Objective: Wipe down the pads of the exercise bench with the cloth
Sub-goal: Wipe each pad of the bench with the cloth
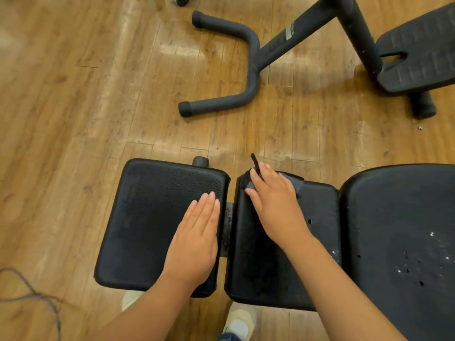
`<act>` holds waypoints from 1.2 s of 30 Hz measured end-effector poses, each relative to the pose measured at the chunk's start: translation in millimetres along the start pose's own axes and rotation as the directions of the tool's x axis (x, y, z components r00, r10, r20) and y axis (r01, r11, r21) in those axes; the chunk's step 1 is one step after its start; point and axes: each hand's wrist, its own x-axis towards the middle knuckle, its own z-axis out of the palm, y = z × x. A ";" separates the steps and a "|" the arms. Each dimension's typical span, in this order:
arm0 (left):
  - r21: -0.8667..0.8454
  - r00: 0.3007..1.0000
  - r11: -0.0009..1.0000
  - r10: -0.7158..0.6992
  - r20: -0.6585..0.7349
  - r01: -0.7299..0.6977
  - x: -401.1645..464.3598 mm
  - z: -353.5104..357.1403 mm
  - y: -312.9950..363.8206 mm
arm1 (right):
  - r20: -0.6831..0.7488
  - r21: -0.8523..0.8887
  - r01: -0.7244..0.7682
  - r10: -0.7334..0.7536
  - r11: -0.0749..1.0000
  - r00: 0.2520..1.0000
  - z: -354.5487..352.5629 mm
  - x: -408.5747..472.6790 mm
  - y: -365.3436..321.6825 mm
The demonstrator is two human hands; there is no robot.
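Note:
A black exercise bench lies across the lower half of the head view, with three pads. My left hand [197, 232] rests flat, fingers straight, on the right part of the left pad [147, 217]. My right hand [273, 198] presses a dark grey cloth [294, 182] onto the far end of the middle pad [320, 217]. Most of the cloth is hidden under the hand; a thin dark strip of it sticks out past the fingers. The large right pad [398, 217] has small holes and white specks.
A second black bench frame [246, 45] with curved tubular feet and its pad [418, 45] stands on the wooden floor beyond. A dark cord [32, 289] lies on the floor at lower left. My shoes [238, 321] show below the bench.

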 end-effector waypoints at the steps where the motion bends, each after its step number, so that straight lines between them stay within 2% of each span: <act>1: -0.003 1.000 1.000 -0.003 -0.002 0.003 0.4 -0.1 0.1 | -0.017 0.012 0.016 -0.016 1.000 1.000 -1.6 -0.7 3.4; 12: 0.032 1.000 0.999 0.005 -0.010 -0.005 1.7 3.7 -1.1 | -0.229 0.110 -0.075 0.098 0.991 0.968 30.4 -13.8 -3.1; 21: 0.071 1.000 0.997 0.006 0.012 -0.007 1.7 4.1 -1.5 | -0.226 0.117 -0.055 0.080 0.992 0.971 58.0 -90.1 -33.6; 28: 0.081 1.000 0.997 0.016 0.022 -0.018 0.5 2.1 -1.6 | -0.078 0.020 0.078 -0.076 0.997 0.994 66.3 -186.0 -52.5; 32: 0.067 1.000 0.998 0.013 0.012 -0.014 0.5 2.9 -1.1 | -0.086 -0.064 0.034 -0.039 0.997 0.996 73.1 -181.9 -56.8; 36: 0.065 1.000 0.998 0.012 0.005 -0.013 0.8 2.8 -1.2 | -0.173 -0.082 -0.035 0.020 0.996 0.985 73.5 -154.8 -66.9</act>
